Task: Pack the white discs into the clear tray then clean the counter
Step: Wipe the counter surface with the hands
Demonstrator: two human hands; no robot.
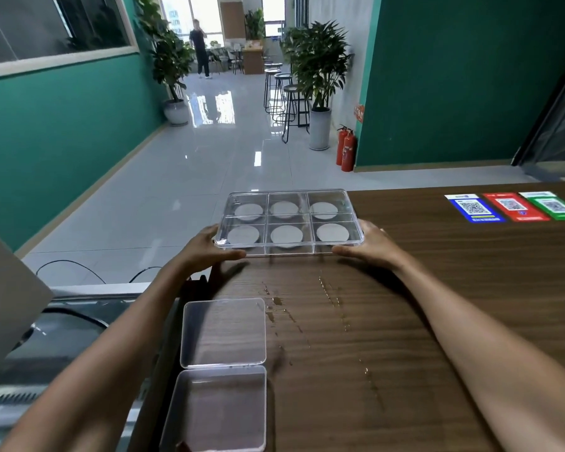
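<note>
Head view: left hand [206, 247] and right hand [371, 244] have fingers clamped on the ends of the clear tray [287, 249] at the far edge of the wood-grain surface [437, 288]. Six white discs [286, 236], one per compartment. Liquid droplets [276, 301] on surface. Open clear hinged box [222, 370] near left. QR stickers [511, 207] far right. Green walls, tiled corridor, fire extinguishers [347, 148].

Single head-worn wide-angle view, looking forward and down from above the near edge of the wooden table [437, 288], close over both forearms, the table filling the lower right, a tiled corridor floor [177, 177] running away ahead, straight lines bowing at frame edges.
</note>
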